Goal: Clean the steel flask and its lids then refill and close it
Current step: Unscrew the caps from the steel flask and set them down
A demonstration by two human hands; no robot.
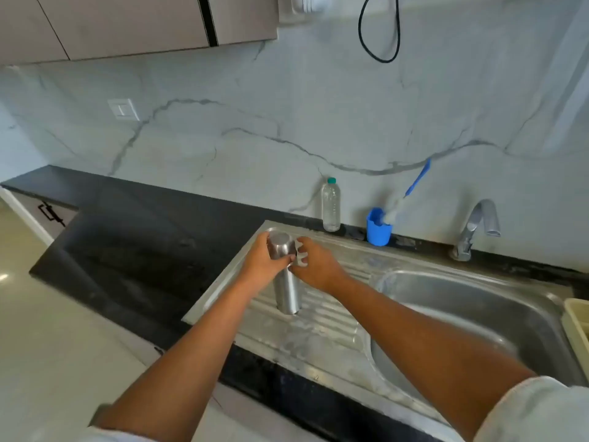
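The steel flask (pixel 286 288) stands upright on the ribbed steel drainboard (pixel 328 317), left of the sink basin. My left hand (pixel 259 266) is wrapped round the flask's upper part from the left. My right hand (pixel 314 266) is at the flask's top on the right, fingers closed on a pale grey looped piece (pixel 300 256) attached near the cap. The steel cap (pixel 279 240) sits on the flask.
The sink basin (pixel 471 317) lies to the right, with a tap (pixel 478 228) behind it. A blue cup holding a bottle brush (pixel 379 229) and a clear plastic bottle (pixel 331 205) stand by the marble wall. A beige rack (pixel 577 327) is at the right edge. Black counter (pixel 134 237) extends left.
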